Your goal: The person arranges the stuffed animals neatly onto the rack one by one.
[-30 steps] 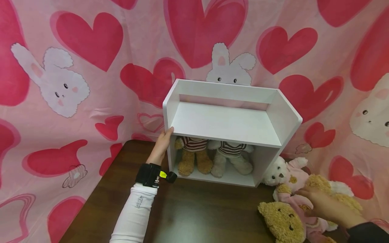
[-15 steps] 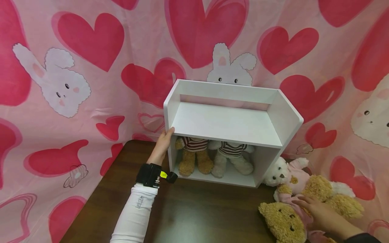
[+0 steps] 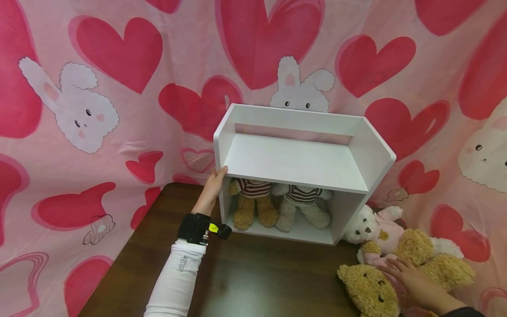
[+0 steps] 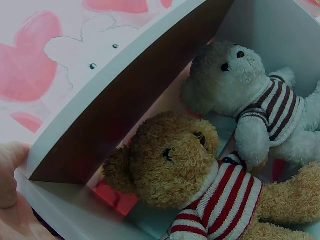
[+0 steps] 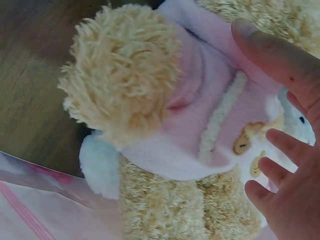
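Observation:
My left hand (image 3: 210,190) grips the left side panel of a white two-level shelf (image 3: 293,160), its thumb over the front edge. In the lower compartment sit a brown teddy bear (image 4: 220,200) in a red-striped sweater and a white teddy bear (image 4: 272,107) in a dark-striped sweater. At the lower right, my right hand (image 3: 416,281) is over the body of a tan teddy bear (image 3: 370,288) in pink clothes that lies on its back. In the right wrist view its fingers are spread apart, with the thumb right at the pink cloth (image 5: 215,90).
A white teddy bear (image 3: 364,224) in a pink top lies against the shelf's right side, partly under fluffy tan legs (image 3: 447,268). A dark brown table (image 3: 245,277) bears everything. Behind hangs a pink cloth (image 3: 190,53) with hearts and rabbits.
My right hand has drawn slightly down and towards me over the pink-clothed bear, uncovering more of the tan legs behind it. The left hand and the shelf stay in place.

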Tool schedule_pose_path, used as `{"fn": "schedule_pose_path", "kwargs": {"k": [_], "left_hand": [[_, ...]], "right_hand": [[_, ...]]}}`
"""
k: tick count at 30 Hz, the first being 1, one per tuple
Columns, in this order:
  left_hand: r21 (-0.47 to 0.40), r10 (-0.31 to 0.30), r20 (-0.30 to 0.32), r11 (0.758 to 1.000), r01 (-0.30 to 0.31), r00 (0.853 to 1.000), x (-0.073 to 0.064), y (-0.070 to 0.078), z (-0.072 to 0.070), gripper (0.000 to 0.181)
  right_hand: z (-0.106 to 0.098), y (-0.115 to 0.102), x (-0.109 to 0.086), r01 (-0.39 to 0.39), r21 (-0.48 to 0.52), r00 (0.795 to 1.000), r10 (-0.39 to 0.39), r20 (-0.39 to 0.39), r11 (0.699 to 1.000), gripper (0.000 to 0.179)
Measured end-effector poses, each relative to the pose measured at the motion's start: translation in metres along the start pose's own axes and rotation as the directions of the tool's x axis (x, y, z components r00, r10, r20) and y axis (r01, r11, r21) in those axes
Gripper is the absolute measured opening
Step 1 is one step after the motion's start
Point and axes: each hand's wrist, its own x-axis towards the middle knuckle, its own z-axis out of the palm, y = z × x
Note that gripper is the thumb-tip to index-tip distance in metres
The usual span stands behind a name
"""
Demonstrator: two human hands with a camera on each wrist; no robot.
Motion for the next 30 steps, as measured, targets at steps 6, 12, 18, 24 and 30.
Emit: {"fn": "schedule_pose_path", "kwargs": {"k": [6, 12, 18, 24, 30], "left_hand": [[-0.006, 0.001, 0.001, 1.0, -0.001, 1.0, 0.0, -0.001, -0.001, 0.073], [-0.01, 0.002, 0.005, 1.0, -0.002, 1.0, 0.0, -0.002, -0.001, 0.076], [0.002, 0.001, -0.005, 1.0, -0.001, 1.0, 0.0, -0.001, 0.0, 0.075], [0.022, -0.016, -0.01, 1.0, 0.016, 1.0, 0.0, -0.001, 0.0, 0.076], [0.022, -0.022, -0.01, 1.0, 0.022, 1.0, 0.002, -0.002, 0.0, 0.076]], "right_hand": [[0.006, 0.001, -0.001, -0.031, 0.082, 0.999, 0.028, 0.033, 0.996, 0.079], [0.011, 0.0, 0.0, -0.065, 0.134, 0.997, 0.06, 0.046, 0.989, 0.089], [0.016, 0.006, 0.0, 0.012, 0.103, 1.0, -0.011, -0.015, 0.995, 0.112], [0.021, 0.008, 0.004, 0.061, 0.062, 0.996, -0.056, -0.076, 0.996, 0.118], [0.025, 0.011, 0.011, 0.142, -0.084, 0.973, -0.155, -0.172, 0.986, 0.12]]}}
